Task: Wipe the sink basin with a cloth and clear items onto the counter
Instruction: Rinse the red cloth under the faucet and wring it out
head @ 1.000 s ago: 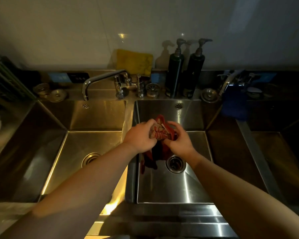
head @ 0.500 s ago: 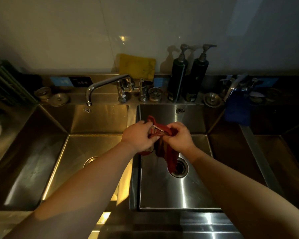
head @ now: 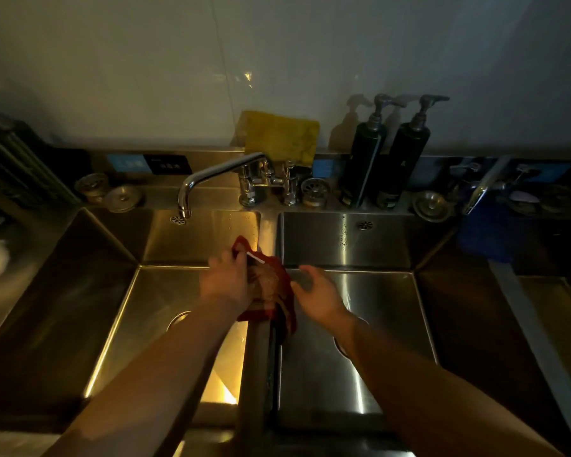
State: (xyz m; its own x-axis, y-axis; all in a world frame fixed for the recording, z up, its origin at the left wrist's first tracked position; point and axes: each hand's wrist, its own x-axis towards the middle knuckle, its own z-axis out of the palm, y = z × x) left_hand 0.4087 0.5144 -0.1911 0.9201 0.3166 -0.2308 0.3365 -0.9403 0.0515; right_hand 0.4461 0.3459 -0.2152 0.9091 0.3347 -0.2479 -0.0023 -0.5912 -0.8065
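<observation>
Currently we clench left hand on cloth over divider; right hand relaxed, empty. Risk: weak one-handed hold drops cloth into right basin.

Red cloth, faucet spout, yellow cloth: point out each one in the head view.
red cloth (head: 271,285), head view, bunched middle above the basin divider
faucet spout (head: 221,169), head view, middle of the sloping tube
yellow cloth (head: 281,135), head view, centre of its face

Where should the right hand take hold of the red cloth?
Pinch the lower flap of the red cloth, hanging over the divider into the right basin. Come from the right: the left hand bunches the upper part, and the right hand is beside that flap.
</observation>
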